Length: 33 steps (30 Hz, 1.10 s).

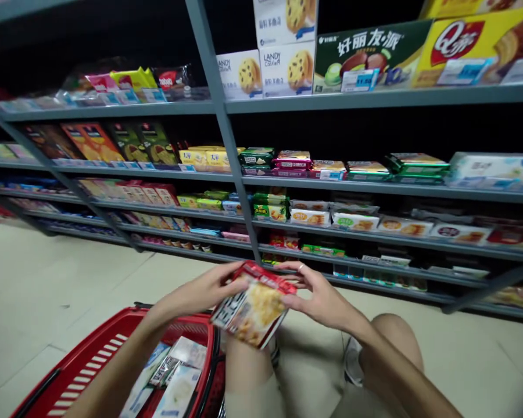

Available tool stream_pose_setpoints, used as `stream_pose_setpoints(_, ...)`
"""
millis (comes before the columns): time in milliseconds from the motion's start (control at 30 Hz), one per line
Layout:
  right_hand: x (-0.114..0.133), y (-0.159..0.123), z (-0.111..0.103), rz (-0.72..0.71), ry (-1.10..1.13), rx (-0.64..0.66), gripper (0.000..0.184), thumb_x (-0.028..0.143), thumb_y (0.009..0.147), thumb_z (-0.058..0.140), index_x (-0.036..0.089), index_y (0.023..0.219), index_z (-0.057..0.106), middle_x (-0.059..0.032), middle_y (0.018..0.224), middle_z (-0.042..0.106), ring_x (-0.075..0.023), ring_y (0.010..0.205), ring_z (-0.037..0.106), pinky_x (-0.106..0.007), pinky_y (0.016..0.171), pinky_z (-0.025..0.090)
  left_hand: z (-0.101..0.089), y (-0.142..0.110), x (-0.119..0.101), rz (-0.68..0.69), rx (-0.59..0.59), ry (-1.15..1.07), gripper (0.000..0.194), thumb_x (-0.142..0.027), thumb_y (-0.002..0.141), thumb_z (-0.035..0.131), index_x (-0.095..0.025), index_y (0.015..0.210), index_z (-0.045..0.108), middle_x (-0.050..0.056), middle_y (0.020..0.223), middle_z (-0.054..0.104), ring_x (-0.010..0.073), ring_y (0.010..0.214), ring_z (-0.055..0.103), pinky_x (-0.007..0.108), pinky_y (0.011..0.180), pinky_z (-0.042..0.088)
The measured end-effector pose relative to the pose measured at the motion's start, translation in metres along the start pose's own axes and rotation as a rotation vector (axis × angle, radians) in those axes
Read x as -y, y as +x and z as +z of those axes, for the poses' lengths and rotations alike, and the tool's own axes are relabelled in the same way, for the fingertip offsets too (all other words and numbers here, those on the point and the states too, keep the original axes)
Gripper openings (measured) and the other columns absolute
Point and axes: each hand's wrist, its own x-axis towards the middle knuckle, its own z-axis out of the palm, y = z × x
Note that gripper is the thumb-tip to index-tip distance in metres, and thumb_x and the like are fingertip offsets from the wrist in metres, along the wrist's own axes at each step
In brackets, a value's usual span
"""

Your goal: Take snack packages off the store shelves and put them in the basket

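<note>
Both of my hands hold one snack packet (253,307) with a red top edge and a picture of pale yellow food. My left hand (209,290) grips its upper left corner. My right hand (316,296) grips its right side, with a ring on one finger. The packet is tilted, just above my knees and to the right of a red shopping basket (91,354).
The basket on the floor at my left holds several packets (174,371). Grey store shelves (375,186) full of biscuit and snack boxes run across in front of me, with a slanted upright post (226,133). Pale tiled floor (47,278) stretches to the left.
</note>
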Motion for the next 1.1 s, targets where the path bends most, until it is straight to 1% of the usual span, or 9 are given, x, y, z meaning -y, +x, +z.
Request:
stream_pose_setpoints(100,0.010,0.000,-0.014,0.015,0.079,-0.186,0.052,0.049,0.093,0.085,0.028,0.133,0.059,-0.0072,0.130,0.073,-0.0251,0.115,0.074,-0.038,0.097,0.065,0.017,0.066,-0.047,0.070,0.267,-0.185,0.052,-0.068,0.094,0.070,-0.026,0.122,0.081,0.009,0.111,0.083,0.0289,0.097,0.080,0.034,0.077,0.066)
stream_pose_setpoints(167,0.013,-0.002,-0.035,-0.005,0.125,-0.402,0.053,0.051,0.091,0.085,0.028,0.130,0.058,-0.0082,0.128,0.074,-0.0260,0.112,0.075,-0.038,0.093,0.066,0.021,0.090,-0.052,0.106,0.119,-0.347,0.062,-0.074,0.094,0.067,-0.023,0.126,0.080,0.013,0.118,0.082,0.0299,0.102,0.080,0.036,0.081,0.067)
stream_pose_setpoints(267,0.019,0.000,-0.071,-0.071,0.212,-0.648,0.067,0.054,0.087,0.088,0.029,0.136,0.050,-0.0093,0.128,0.075,-0.0291,0.112,0.076,-0.043,0.093,0.068,0.038,0.098,-0.046,0.219,-0.384,-0.484,0.060,-0.069,0.098,0.065,-0.022,0.132,0.077,0.016,0.133,0.077,0.0306,0.123,0.075,0.044,0.105,0.063)
stream_pose_setpoints(333,0.023,0.004,-0.091,-0.125,0.217,-0.747,0.066,0.053,0.086,0.089,0.030,0.134,0.050,-0.0091,0.126,0.076,-0.0305,0.114,0.076,-0.046,0.097,0.067,0.063,0.095,-0.042,0.305,-0.574,-0.481,0.055,-0.060,0.100,0.068,-0.024,0.140,0.073,0.013,0.143,0.072,0.0298,0.135,0.069,0.047,0.119,0.056)
stream_pose_setpoints(433,0.025,0.013,-0.106,-0.172,0.167,-0.820,0.057,0.054,0.088,0.088,0.027,0.127,0.056,-0.0099,0.130,0.075,-0.0307,0.122,0.073,-0.048,0.106,0.064,0.108,0.098,-0.044,0.412,-0.470,-0.457,0.062,-0.049,0.095,0.079,-0.029,0.152,0.066,0.010,0.159,0.061,0.0303,0.147,0.060,0.046,0.126,0.050)
stream_pose_setpoints(533,0.024,0.019,-0.109,-0.182,0.109,-0.736,0.059,0.056,0.091,0.084,0.025,0.134,0.059,-0.0110,0.141,0.070,-0.0289,0.132,0.068,-0.047,0.116,0.058,0.134,0.113,-0.052,0.443,-0.480,-0.421,0.059,-0.043,0.091,0.085,-0.029,0.146,0.071,0.009,0.157,0.062,0.0310,0.146,0.060,0.045,0.127,0.050)
stream_pose_setpoints(700,0.023,0.017,-0.122,-0.219,-0.151,-0.633,0.064,0.052,0.087,0.089,0.026,0.141,0.065,-0.0088,0.159,0.054,-0.0271,0.144,0.058,-0.041,0.122,0.053,0.125,0.139,-0.059,0.424,-0.507,-0.547,0.070,-0.039,0.092,0.083,-0.026,0.157,0.059,0.012,0.150,0.068,0.0298,0.137,0.068,0.044,0.119,0.058)
stream_pose_setpoints(867,0.025,0.032,-0.153,-0.299,-0.196,-0.679,0.067,0.050,0.087,0.090,0.023,0.143,0.064,-0.0104,0.144,0.067,-0.0274,0.136,0.064,-0.044,0.125,0.051,0.115,0.173,-0.068,0.488,-0.483,-0.481,0.049,-0.036,0.091,0.081,-0.020,0.137,0.074,0.012,0.143,0.070,0.0281,0.132,0.070,0.040,0.115,0.059)
stream_pose_setpoints(1100,0.060,0.131,-0.256,-0.389,-0.395,-0.855,0.050,0.047,0.088,0.084,0.015,0.124,0.068,-0.0146,0.128,0.075,-0.0280,0.114,0.076,-0.040,0.105,0.062,0.062,0.319,-0.138,0.642,-0.510,-0.129,0.040,-0.016,0.093,0.074,-0.010,0.132,0.072,0.015,0.122,0.078,0.0248,0.107,0.077,0.040,0.099,0.063)
